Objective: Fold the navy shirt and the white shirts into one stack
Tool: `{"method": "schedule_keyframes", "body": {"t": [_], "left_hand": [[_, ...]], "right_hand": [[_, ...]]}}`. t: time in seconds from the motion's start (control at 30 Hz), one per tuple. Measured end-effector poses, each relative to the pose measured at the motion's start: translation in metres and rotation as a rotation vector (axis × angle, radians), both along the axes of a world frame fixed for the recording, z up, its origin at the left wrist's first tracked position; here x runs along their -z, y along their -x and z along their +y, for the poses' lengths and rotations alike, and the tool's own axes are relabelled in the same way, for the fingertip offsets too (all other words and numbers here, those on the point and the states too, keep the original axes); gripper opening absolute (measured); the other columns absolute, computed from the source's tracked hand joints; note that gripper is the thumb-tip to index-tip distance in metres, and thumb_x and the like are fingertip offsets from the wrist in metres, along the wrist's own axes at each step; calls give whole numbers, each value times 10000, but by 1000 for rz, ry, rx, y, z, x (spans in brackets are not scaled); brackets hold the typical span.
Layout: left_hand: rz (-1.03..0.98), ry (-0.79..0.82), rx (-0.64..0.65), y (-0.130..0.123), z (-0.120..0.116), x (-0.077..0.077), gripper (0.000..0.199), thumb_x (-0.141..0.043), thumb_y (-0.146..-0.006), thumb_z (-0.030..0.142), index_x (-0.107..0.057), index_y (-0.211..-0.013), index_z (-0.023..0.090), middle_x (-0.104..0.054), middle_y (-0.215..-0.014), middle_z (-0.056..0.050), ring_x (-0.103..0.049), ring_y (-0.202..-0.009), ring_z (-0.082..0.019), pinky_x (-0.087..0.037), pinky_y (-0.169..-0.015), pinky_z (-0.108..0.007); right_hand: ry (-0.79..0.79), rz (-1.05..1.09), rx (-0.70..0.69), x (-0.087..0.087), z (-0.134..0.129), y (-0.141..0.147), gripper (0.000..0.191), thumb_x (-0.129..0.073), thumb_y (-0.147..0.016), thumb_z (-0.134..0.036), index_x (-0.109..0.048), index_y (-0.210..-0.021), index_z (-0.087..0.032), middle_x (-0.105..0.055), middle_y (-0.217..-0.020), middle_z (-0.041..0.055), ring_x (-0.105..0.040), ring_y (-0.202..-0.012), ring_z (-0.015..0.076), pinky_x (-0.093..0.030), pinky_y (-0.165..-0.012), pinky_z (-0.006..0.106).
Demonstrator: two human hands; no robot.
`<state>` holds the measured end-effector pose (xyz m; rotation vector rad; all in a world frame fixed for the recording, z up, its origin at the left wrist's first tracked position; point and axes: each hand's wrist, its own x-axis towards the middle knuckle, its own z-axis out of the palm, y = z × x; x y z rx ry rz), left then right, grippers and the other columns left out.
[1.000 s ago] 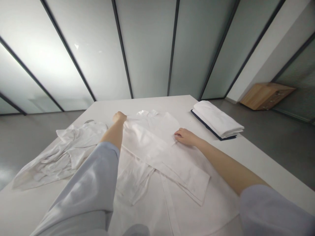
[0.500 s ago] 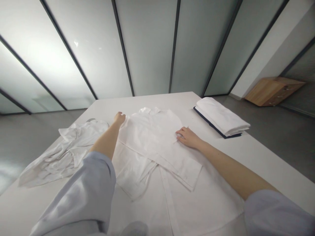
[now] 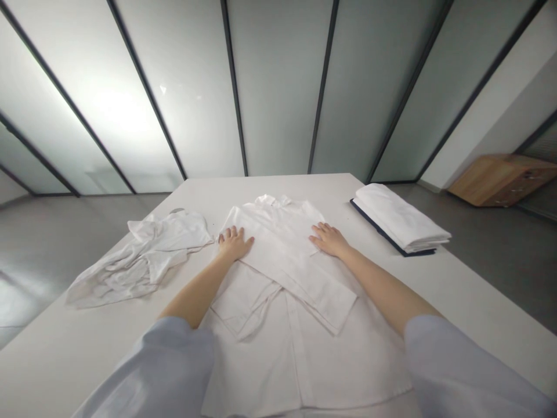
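Observation:
A white long-sleeved shirt (image 3: 278, 249) lies spread on the table, its collar at the far end and its hem toward me. Both sleeves are crossed over the front, below my hands. On the left side of the shirt, near the shoulder, my left hand (image 3: 235, 242) rests flat with fingers spread. My right hand (image 3: 329, 238) lies palm down on the opposite side of the shirt, its fingers also apart. Neither hand grips the cloth.
A crumpled white garment (image 3: 152, 255) lies at the left of the white table (image 3: 439, 307). On the right, a stack of folded white cloth (image 3: 398, 215) sits on a dark flat piece (image 3: 383, 233). A wooden cabinet (image 3: 500, 180) stands on the floor beyond.
My left hand has come down from the shirt's left shoulder edge and now lies flat on the cloth. The right hand stays at about the same spot. The view has shifted slightly.

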<state>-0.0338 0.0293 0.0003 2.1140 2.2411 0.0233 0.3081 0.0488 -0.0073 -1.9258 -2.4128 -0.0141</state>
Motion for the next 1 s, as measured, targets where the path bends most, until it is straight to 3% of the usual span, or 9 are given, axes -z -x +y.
{"method": "schedule_keyframes", "body": {"t": [0.1, 0.27, 0.57, 1.0], "left_hand": [[-6, 8, 13, 6, 8, 0, 753, -235, -906, 648, -305, -1510, 204, -212, -1599, -161, -178, -1466, -351, -178, -1139, -562], [-9, -17, 58, 12, 15, 3, 710, -281, -906, 640, -332, -1493, 243, -252, -1592, -132, -201, -1462, -335, -192, -1139, -537], [-82, -192, 74, 17, -12, -1, 471, -432, -891, 482, -572, -1283, 262, -550, -1389, -73, -491, -1270, -281, -358, -1052, -411], [-107, -199, 63, 18, -20, -6, 452, -452, -866, 434, -600, -1250, 245, -574, -1365, -74, -517, -1240, -269, -366, -1038, -397]], "right_hand": [[13, 0, 37, 7, 0, 0, 618, -292, -962, -570, -382, -1476, -238, -345, -1556, 106, -298, -1431, 268, -247, -1138, 427], [22, 0, 75, 3, -12, 6, 614, -297, -964, -555, -395, -1467, -216, -345, -1550, 142, -309, -1426, 272, -254, -1132, 451], [-24, 47, 23, 2, -26, 3, 516, -391, -950, -520, -507, -1374, -250, -435, -1495, 115, -375, -1384, 273, -306, -1108, 441], [-31, 36, 13, -3, -29, 7, 513, -396, -958, -489, -523, -1363, -202, -433, -1493, 137, -390, -1377, 268, -324, -1101, 416]]}}
